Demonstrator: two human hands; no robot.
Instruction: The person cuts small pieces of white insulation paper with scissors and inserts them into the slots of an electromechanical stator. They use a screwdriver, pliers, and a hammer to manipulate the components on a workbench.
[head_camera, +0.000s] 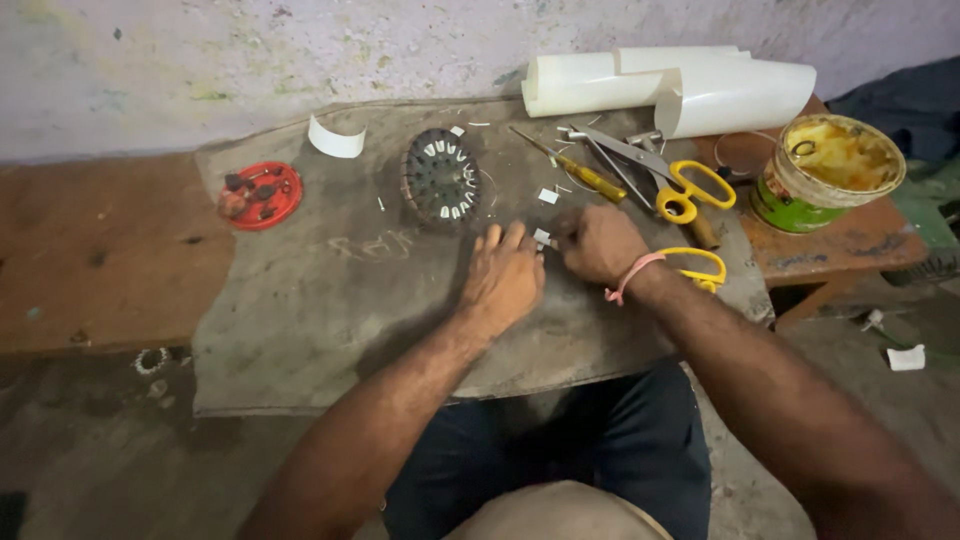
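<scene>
Repair workshop: scissors (690, 190), screwdriver (585, 175), stator core (441, 180).

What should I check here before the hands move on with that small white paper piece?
1. Both hands on the piece: left hand and right hand meet at the small white paper piece. Ok.
2. Grip on the piece: fingers hide most of it. Cannot tell.
3. Round slotted metal core within reach: it lies just beyond the hands, with white strips in some slots. Ok.
4. Scissors free: they lie untouched right of the core. Ok.
5. Screwdriver clear of the hands: beside the scissors, apart. Ok.
6. Open tin steady: upright on the wooden stool's edge. Ok.
</scene>
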